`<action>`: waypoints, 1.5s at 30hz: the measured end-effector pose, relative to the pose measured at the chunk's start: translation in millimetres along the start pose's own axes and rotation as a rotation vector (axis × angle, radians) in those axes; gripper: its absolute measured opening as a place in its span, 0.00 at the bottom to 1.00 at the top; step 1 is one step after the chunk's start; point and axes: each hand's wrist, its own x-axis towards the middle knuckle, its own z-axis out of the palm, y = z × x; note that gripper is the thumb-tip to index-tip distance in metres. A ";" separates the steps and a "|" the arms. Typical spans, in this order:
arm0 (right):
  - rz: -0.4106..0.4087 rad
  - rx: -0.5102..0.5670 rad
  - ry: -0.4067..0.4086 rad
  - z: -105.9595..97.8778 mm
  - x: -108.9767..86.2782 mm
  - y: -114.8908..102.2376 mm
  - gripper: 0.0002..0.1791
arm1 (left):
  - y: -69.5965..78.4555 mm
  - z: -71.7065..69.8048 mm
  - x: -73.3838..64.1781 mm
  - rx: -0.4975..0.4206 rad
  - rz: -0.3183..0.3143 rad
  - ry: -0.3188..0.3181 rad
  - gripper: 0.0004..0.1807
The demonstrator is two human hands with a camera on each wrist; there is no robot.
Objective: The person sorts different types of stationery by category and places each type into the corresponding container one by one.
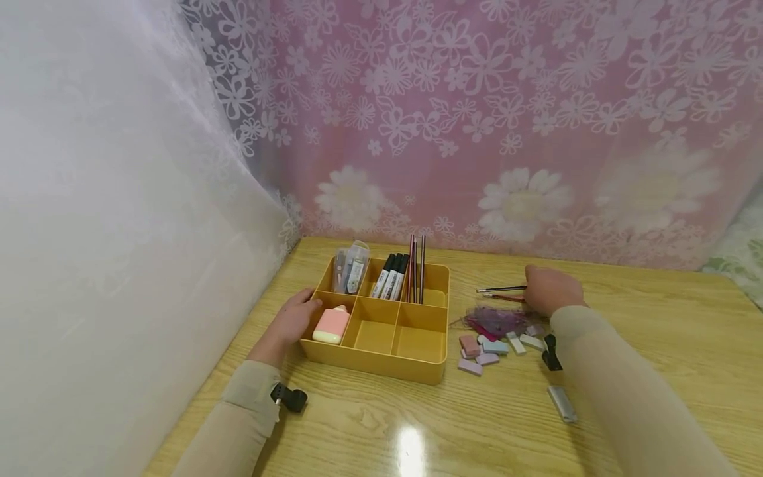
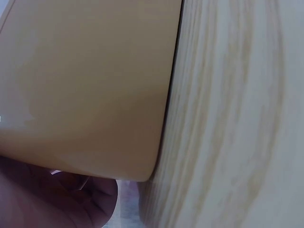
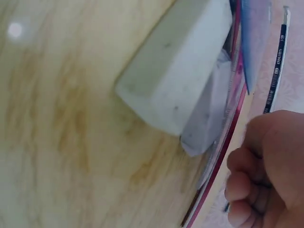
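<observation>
Two pencils, far right: the dark pencil in the curled fingers of the right hand; cannot tell whether the reddish pencil is gripped too. Risk: ends jutting left could snag the purple mesh if swung low. Erasers lie loose just nearer; a brushing sleeve might scatter them. Left of these, yellow organizer, its left wall grasped by the left hand; an uneven pull could skew it and topple the tall pencils standing at far right inside. Counter: wood grain, glossy, glare at the near side. Beyond: pink flowered curtain; white sheet at left.
</observation>
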 end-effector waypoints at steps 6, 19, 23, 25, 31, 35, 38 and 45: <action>0.003 0.077 0.136 -10.9 -5.0 -9.4 0.09 | 0.0 -0.6 -0.3 -0.007 -0.001 0.001 0.28; -0.157 0.260 0.393 -45.9 -14.3 -58.0 0.11 | 2.0 -2.1 -0.6 0.003 0.002 0.000 0.28; -0.189 0.271 0.442 -55.0 -16.0 -75.6 0.10 | 0.9 -2.0 0.1 0.012 0.003 0.002 0.28; -0.200 0.290 0.444 -58.8 -17.3 -83.6 0.10 | 0.7 -1.9 0.3 0.015 0.003 0.003 0.28; -0.215 0.357 0.440 -71.7 -23.1 -105.7 0.09 | 1.2 -1.8 -0.2 0.027 0.012 0.003 0.28; -0.226 0.401 0.414 -78.2 -25.7 -118.9 0.07 | 1.7 -1.4 -0.5 0.028 0.015 0.002 0.28; -0.226 0.415 0.403 -81.1 -25.6 -127.7 0.06 | 2.5 -1.2 -0.6 0.024 0.015 0.004 0.28; -0.258 0.420 0.393 -81.6 -22.6 -144.2 0.05 | 0.0 0.1 -0.3 0.031 0.012 0.003 0.28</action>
